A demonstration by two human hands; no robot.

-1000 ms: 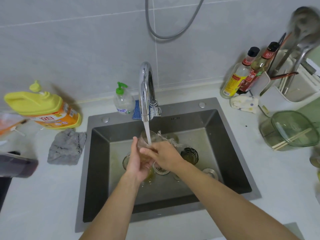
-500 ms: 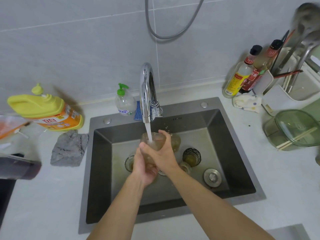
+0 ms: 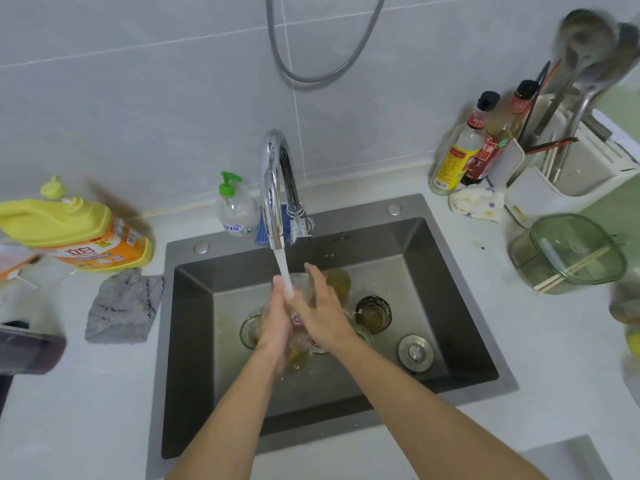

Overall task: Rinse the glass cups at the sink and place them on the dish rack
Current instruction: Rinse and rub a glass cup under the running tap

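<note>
Light is even & soft w/ a cool greenish cast, bright enough overall, and seems to come from above/behind the camera. Yellow detergent jug (image 3: 69, 233) throws a soft shadow up-right on the wall. Sink (image 3: 194, 341) walls read darker than the counter. Chrome tap (image 3: 275, 188) carries bright glare streaks; water stream is near blown-out white. Wide-angle bend: tile lines & counter edges curve toward the corners. Centre is fairly sharp, tho glass cup (image 3: 302, 282) betw. left hand (image 3: 277, 320) & right hand (image 3: 323, 317) is smeared. Ladles (image 3: 585, 46) top right & dark object (image 3: 27, 348) at left edge are motion-blurred.

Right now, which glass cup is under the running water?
The clear cup held by left hand and right hand beneath the faucet stream; other cups stand on the sink floor.
</note>
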